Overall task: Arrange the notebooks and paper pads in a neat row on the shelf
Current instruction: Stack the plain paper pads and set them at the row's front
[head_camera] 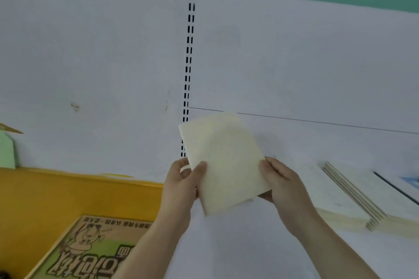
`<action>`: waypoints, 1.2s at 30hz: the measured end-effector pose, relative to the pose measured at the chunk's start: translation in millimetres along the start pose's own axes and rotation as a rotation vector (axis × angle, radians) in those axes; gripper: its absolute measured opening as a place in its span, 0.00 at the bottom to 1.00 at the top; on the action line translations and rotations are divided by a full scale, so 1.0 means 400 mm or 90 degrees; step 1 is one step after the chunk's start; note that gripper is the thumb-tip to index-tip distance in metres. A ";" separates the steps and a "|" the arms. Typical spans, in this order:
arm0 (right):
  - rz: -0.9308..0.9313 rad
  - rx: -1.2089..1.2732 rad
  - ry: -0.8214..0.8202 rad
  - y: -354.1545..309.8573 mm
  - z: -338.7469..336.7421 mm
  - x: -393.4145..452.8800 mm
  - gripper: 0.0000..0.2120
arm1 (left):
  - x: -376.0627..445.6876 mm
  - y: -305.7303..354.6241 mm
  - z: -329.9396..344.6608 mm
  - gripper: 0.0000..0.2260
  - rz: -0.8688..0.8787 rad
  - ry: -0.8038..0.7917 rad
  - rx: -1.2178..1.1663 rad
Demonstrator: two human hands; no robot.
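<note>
A white shelf (260, 244) runs across the view, with a stack of pads (344, 199) lying flat at its right, edges blurred. Above the shelf, a cream pad (226, 163) is held tilted in the air, the left hand (181, 186) and right hand (283, 186) each pinching a lower corner. This looks like the carrying step; next it likely needs setting down squarely beside the stack.

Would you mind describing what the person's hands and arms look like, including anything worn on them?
Both arms are bare as far as the frame shows: no sleeves, gloves or watch. The left hand and the right hand show no rings or bracelets, and the nails are short and plain. The picture is slightly blurred, so finer marks cannot be told.
</note>
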State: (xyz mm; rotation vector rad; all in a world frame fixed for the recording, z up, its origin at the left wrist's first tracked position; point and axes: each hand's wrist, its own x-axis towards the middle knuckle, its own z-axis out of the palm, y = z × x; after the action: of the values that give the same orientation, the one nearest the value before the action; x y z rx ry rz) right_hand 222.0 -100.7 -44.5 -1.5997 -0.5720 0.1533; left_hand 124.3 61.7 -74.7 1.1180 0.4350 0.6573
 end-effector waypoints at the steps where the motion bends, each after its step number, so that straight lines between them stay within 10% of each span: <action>1: 0.012 0.000 -0.006 0.007 0.005 0.000 0.11 | -0.002 0.004 -0.003 0.12 0.000 -0.019 -0.043; 4: 0.016 -0.089 -0.032 0.041 0.009 0.021 0.12 | -0.014 0.012 0.000 0.12 -0.005 -0.096 -0.065; 13: -0.171 -0.766 -0.274 0.173 0.034 0.119 0.27 | -0.013 0.039 -0.091 0.05 0.169 0.136 0.301; 20: -0.367 -0.901 -0.148 0.152 0.024 0.130 0.06 | -0.028 0.051 -0.137 0.11 0.151 0.166 0.405; 27: -0.356 -0.595 0.177 0.019 -0.047 0.107 0.09 | -0.051 0.055 -0.123 0.09 0.180 0.157 0.413; 36: -0.072 -0.010 0.227 0.024 -0.034 -0.022 0.12 | -0.067 0.033 -0.018 0.05 0.122 0.122 0.268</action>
State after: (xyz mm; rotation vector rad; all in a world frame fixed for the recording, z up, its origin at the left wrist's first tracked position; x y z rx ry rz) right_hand 222.9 -117.0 -54.2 -1.5585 -0.3847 -0.2179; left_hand 96.5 52.1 -65.4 1.5139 0.6566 0.8699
